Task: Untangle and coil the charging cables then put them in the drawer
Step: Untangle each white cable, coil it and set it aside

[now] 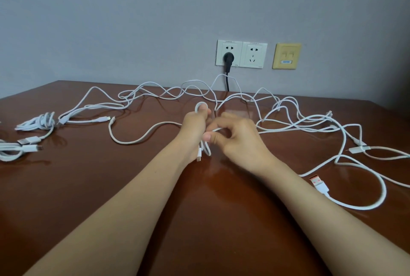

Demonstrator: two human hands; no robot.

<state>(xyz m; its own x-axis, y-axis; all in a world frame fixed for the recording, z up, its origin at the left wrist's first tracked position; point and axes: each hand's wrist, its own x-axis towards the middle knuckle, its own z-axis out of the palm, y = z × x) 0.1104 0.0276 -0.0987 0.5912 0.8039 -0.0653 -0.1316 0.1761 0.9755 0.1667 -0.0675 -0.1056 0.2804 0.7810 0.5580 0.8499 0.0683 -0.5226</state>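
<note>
Head view shows your left hand (195,127) closed around a few small loops of a thin white charging cable (201,103), one loop standing up above the fist and a connector end hanging below it, while your right hand (240,137) pinches the free run of the same cable between thumb and forefinger, just beside the left. Expect this cable to be very light, limp and a little springy, so the loops will likely pop open unless you keep them pinned; take hold of the cord itself near the coil, and don't tug at the connector necks, which are probably the weak spots. The hands work over the middle of the glossy reddish-brown wooden table (199,215). Count two hands, one cable being wound, and two finished coiled white bundles (36,122) at the far left, the nearer one cut off by the frame edge. The sprawling tangle of loose white cables (129,97) crosses itself too often to count. One white USB plug with an orange tongue (318,184) lies at the right. No drawer is in sight.
</note>
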